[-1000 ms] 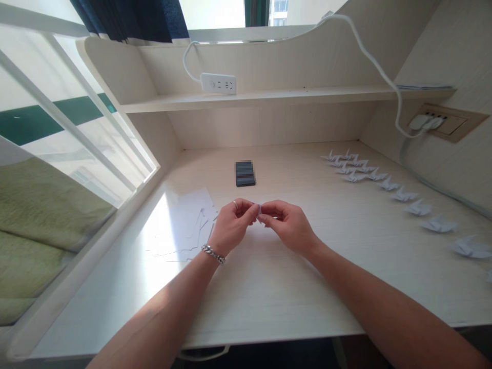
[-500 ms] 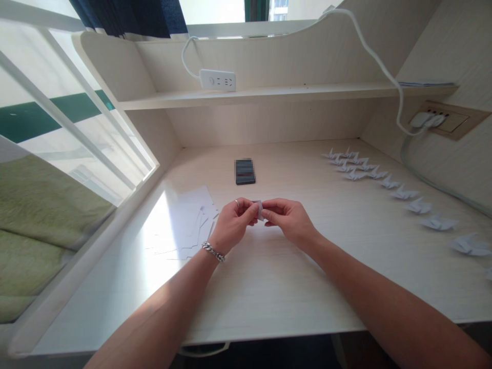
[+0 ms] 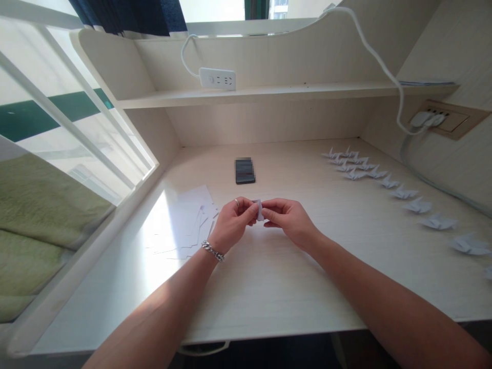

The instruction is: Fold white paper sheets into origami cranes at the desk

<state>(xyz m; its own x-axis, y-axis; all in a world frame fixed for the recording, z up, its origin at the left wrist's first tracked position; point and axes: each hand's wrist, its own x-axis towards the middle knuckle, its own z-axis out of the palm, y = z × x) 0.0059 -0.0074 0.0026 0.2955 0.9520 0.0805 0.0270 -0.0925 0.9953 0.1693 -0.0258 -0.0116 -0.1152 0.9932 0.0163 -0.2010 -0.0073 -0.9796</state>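
A small folded piece of white paper [image 3: 260, 210] is pinched between my two hands above the middle of the desk. My left hand [image 3: 235, 219], with a ring and a chain bracelet at the wrist, grips its left side between thumb and fingers. On the other side, my right hand [image 3: 289, 218] holds the paper's right edge with thumb and forefinger. The fingers hide part of the folds. Left of my left hand lie loose white paper sheets [image 3: 188, 215], partly in bright sunlight.
Several white paper cranes [image 3: 418, 205] stand in a line along the desk's right side. A dark phone-like object [image 3: 245, 171], partly blurred, lies beyond my hands. A power strip [image 3: 217, 79] rests on the shelf [image 3: 288, 93]; its white cable runs to a wall socket [image 3: 457, 120].
The folded paper between my fingers has turned slightly and shows more of its face. Both hands have stayed in nearly the same place.
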